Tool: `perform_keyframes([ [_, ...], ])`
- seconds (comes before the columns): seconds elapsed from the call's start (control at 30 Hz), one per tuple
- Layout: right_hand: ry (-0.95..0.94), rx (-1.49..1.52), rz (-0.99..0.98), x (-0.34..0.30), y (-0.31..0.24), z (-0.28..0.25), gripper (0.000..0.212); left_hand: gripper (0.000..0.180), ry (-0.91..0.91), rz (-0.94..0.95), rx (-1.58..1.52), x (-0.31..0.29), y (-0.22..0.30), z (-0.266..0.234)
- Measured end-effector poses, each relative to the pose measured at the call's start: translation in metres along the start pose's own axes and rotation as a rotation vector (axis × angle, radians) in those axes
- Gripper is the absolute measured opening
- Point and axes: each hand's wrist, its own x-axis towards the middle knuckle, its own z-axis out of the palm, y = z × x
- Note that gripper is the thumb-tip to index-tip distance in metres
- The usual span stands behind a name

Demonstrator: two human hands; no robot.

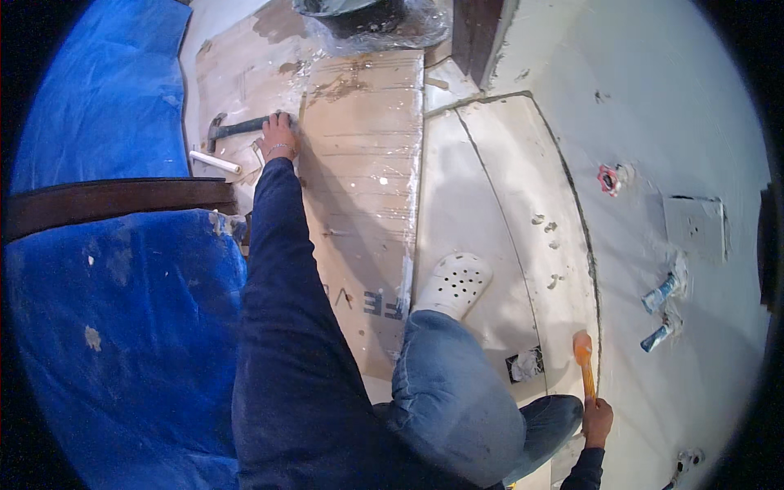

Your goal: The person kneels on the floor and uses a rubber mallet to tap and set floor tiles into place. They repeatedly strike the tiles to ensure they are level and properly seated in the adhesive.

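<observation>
My left arm reaches far forward, and my left hand (pixel 279 137) is closed over the handle of a claw hammer (pixel 241 128). The hammer lies on the cardboard, its head to the left; my fingers partly cover the handle's end. At the lower right, my right hand (pixel 597 420) grips the handle of an orange mallet (pixel 582 347). The mallet's head points away from me, over the pale floor tiles near the wall. A white tube (pixel 216 162) lies just below the hammer.
Cardboard sheet (pixel 359 163) covers the floor ahead; a black bucket (pixel 347 12) on plastic stands beyond. Blue sheeting (pixel 122 327) lies left, crossed by a dark beam (pixel 122 204). Pale tiles (pixel 482 204) hold mortar lumps and a square drain hole (pixel 524 365). Valves (pixel 614 179) protrude from the right wall.
</observation>
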Motion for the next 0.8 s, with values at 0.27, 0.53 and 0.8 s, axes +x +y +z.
perform_keyframes([
  [0.27,0.113,-0.160,-0.173,0.038,0.022,0.004,0.043,0.045,0.042,0.212,0.225,0.053,-0.044,0.019],
  [0.53,-0.127,0.005,0.108,0.054,0.023,-0.005,0.043,0.038,-0.072,0.439,0.139,0.061,-0.084,-0.009],
  [0.8,-0.191,0.057,0.144,0.047,0.001,-0.015,0.047,0.045,-0.152,-0.098,0.321,0.027,-0.110,0.013],
])
